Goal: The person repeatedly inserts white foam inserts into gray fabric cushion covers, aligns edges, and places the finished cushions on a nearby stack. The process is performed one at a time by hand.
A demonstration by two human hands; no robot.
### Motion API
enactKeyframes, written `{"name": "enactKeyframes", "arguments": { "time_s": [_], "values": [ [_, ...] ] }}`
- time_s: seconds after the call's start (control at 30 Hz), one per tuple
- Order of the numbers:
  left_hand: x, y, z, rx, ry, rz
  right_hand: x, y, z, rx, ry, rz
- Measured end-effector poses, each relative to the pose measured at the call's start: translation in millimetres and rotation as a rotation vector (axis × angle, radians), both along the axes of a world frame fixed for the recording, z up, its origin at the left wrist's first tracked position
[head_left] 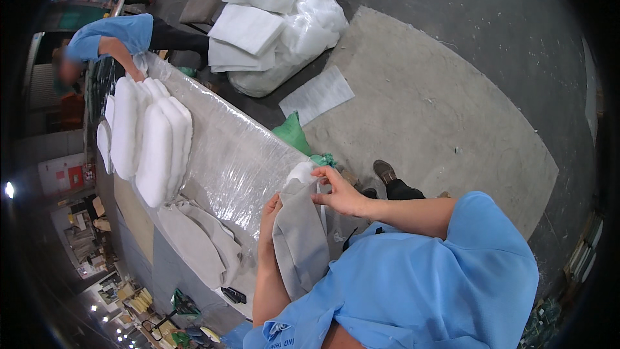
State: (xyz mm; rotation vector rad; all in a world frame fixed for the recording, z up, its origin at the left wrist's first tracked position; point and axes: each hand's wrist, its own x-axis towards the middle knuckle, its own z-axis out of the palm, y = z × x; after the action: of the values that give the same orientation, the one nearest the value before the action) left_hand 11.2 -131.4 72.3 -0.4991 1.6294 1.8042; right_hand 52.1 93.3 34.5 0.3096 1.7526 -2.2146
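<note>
A grey fabric cushion cover (299,236) lies against my front, with white padding (301,172) poking out of its far end. My left hand (269,218) is closed on the cover's left edge. At the far right corner, my right hand (341,195) pinches the cover's rim with thumb and forefinger; the other fingers are partly bent. On the table to the left of the cover rests a loose pile of similar grey covers (197,239). A small black object (233,295) sits by that pile, too small to name surely.
Clear plastic film wraps the table (223,145). White cushion pads (158,148) stand in a row at its far left, where a co-worker in blue (126,35) leans over. Beyond are white padding sheets on a plastic-wrapped bundle (310,19). A green sack (292,133) touches the table's right edge.
</note>
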Motion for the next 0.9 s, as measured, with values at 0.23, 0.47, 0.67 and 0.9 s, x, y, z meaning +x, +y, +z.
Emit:
{"name": "enactKeyframes", "arguments": {
  "time_s": [0.23, 0.47, 0.67, 0.9],
  "values": [
    [16, -8, -21, -0.391, 0.380, -0.090, -1, 9, -6, -0.006, 0.006, 0.072],
    [33, 51, -2, -0.887, 0.738, -0.079, -55, 43, 23, -0.019, 0.120, 0.188],
    [30, 52, -1, -0.735, 0.579, -0.004, -83, 52, 78, 0.351, 0.336, 0.599],
    [42, 63, -1, -0.729, 0.819, 0.094, -63, 57, 66, 0.441, 0.663, 0.607]
  ]
}}
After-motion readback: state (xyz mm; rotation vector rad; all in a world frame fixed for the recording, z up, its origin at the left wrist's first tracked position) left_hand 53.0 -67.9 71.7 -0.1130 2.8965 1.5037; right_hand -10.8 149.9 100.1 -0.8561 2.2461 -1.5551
